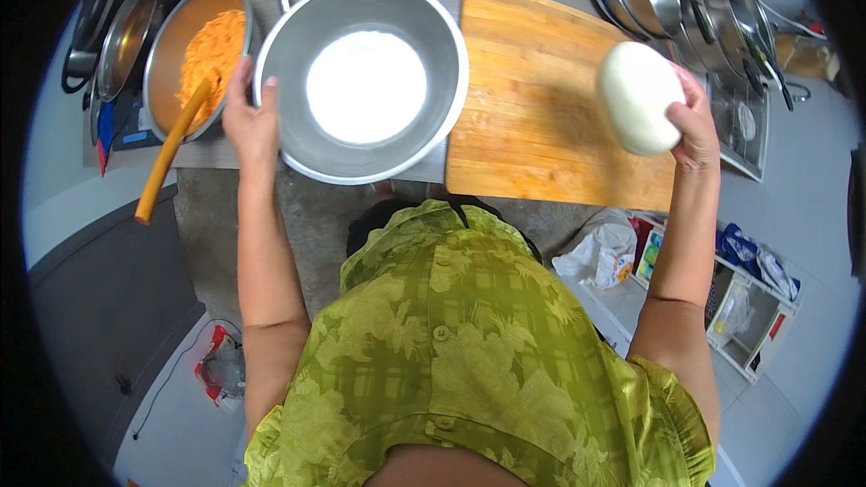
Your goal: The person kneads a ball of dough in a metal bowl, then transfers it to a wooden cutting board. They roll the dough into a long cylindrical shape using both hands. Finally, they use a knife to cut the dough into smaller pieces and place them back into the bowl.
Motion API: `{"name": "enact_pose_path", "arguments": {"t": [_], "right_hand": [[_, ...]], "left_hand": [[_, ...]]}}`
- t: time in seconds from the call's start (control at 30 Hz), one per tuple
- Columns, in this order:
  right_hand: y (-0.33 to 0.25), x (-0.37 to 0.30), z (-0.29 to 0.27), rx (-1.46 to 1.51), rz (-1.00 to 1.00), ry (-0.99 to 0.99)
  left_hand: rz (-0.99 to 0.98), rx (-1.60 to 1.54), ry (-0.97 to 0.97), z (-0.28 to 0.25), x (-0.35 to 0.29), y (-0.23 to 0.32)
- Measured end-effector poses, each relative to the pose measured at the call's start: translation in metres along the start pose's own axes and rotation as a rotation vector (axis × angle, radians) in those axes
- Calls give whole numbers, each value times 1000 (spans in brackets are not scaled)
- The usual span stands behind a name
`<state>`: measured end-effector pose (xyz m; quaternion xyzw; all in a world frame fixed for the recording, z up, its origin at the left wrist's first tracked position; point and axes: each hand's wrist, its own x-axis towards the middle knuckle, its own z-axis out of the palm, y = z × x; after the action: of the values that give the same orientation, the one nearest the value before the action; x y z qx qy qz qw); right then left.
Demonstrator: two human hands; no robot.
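The right hand (696, 124) held a pale vegetable (634, 95) over the wooden board (519, 95), thumb against its side. The left hand (251, 124) was at the metal bowl's (365, 160) rim; whether it gripped, I couldn't tell.

At 11 o'clock, the mixing bowl (365, 88) is shiny metal. At 1, the chopping board (528, 99) is smooth wood with shiny spots. At 2, the vegetable (639, 99) looks smooth. At 6, the shirt (415, 334) is shiny cloth.

No lettering can be read; the coloured marks on the white bag (594, 249) are too blurred.
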<state>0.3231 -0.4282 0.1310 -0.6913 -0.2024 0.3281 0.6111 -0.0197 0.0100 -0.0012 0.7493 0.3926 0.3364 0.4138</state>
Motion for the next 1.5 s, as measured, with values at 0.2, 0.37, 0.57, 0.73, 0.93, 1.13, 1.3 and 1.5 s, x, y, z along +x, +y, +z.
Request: {"name": "enact_pose_path", "arguments": {"t": [0.2, 0.37, 0.57, 0.73, 0.93, 1.13, 1.3, 1.5], "right_hand": [[67, -23, 61, -1083, -122, -283], [97, -64, 71, -1014, -393, -140], [99, -56, 40, -1157, -389, 219], [153, -8, 43, -1405, -504, 405], [138, -63, 69, -1225, -375, 118], [175, -137, 83, -943, -641, 320], [162, -95, 70, -1049, -497, 301], [154, -18, 43, -1073, -300, 110]], "left_hand": [[312, 161, 156, 28, -84, 79], [371, 119, -361, 66, -156, 108], [757, 146, -452, 116, -173, 151], [623, 76, -602, 208, -180, 162], [441, 28, -849, 239, -180, 126], [738, 6, -574, 190, -248, 118], [498, 126, -598, 220, -219, 131], [222, 452, -902, 259, -149, 157]]}}
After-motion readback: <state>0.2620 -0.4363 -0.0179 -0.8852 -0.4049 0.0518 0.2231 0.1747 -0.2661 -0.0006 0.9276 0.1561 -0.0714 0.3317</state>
